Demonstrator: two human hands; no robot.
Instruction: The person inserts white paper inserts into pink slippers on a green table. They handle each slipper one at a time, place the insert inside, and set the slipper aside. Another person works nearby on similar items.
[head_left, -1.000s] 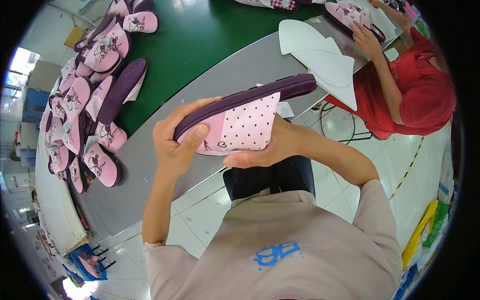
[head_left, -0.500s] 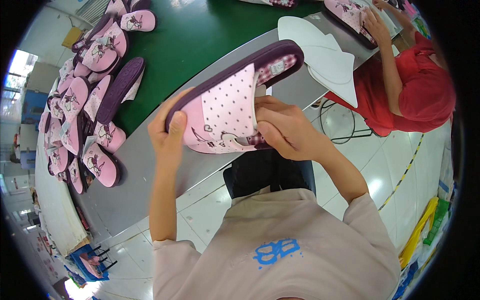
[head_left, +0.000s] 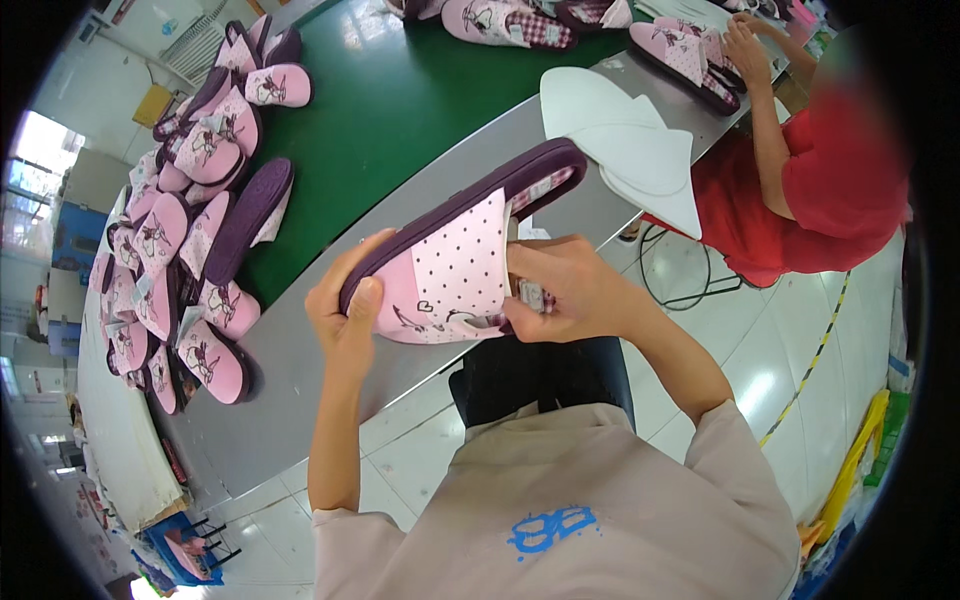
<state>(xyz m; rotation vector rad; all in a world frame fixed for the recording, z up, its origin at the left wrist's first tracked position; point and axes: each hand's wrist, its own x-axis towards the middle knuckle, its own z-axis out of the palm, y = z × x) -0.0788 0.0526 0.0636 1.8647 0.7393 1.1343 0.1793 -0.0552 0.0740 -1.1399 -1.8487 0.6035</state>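
Note:
A pink open-heel slipper (head_left: 455,258) with black dots, a printed drawing and a dark purple sole is held tilted on its side in front of me. My left hand (head_left: 342,305) is closed round its toe, thumb on the pink front and fingers behind the sole. At the opening, my right hand (head_left: 575,285) grips the edge of the upper, with some fingers tucked inside and hidden. A checked lining shows toward the heel.
A heap of pink slippers (head_left: 165,235) lies at the left on the grey table edge (head_left: 270,400) and the green surface (head_left: 370,100). White flat shapes (head_left: 630,140) lie to the right. More slippers (head_left: 500,25) sit at the back. A person in red (head_left: 840,190) works at the right.
The slipper and both hands have come slightly lower in view. My right hand has shifted its fingers at the opening. The view has tilted, showing more slippers at the back.

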